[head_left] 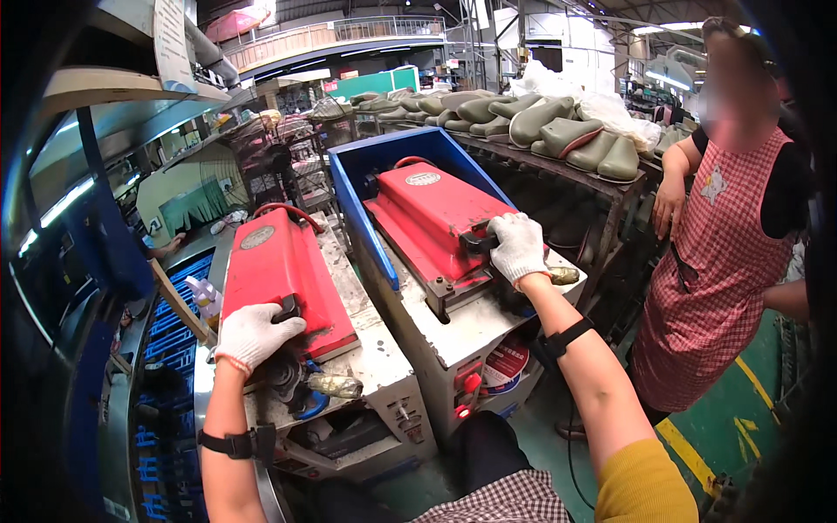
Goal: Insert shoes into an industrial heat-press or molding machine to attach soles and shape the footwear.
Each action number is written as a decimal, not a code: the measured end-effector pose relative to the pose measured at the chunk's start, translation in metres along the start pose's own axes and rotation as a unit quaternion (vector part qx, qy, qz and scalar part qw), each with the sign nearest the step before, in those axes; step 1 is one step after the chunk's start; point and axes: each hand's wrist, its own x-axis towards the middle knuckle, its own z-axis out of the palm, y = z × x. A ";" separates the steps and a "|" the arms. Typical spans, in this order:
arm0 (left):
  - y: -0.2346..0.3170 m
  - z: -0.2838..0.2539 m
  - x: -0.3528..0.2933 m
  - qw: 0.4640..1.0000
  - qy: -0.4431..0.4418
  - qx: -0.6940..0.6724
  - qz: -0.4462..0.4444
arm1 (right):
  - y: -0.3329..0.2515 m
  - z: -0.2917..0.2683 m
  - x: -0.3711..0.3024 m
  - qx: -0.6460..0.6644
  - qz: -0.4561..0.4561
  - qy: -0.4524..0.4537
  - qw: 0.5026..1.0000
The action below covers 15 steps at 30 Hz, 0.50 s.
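Two red machine covers lie side by side in front of me, each on a pale machine body. My left hand, in a white knitted glove, is closed round the black handle at the near end of the left red cover. My gloved right hand grips the black handle of the right red cover. Both covers look lowered onto their machines. Below my left hand a worn, tape-wrapped lever grip sticks out; a similar grip shows beside my right wrist.
A blue metal guard surrounds the far end of the right machine. Behind it a rack carries several olive-green shoe-shaped pieces. A person in a red checked apron stands at the right. Blue conveyor rollers run along the left. A red light glows below.
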 end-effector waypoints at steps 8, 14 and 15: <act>-0.001 0.009 0.000 0.999 0.040 -0.002 0.011 | 0.004 -0.004 0.000 0.015 -0.012 0.024 1.000; 0.006 0.009 -0.006 0.998 0.054 -0.009 -0.016 | 0.003 -0.006 -0.004 0.006 0.016 -0.023 1.000; 0.006 0.009 -0.008 0.998 0.055 -0.008 -0.016 | 0.003 -0.007 -0.005 0.012 0.001 0.008 1.000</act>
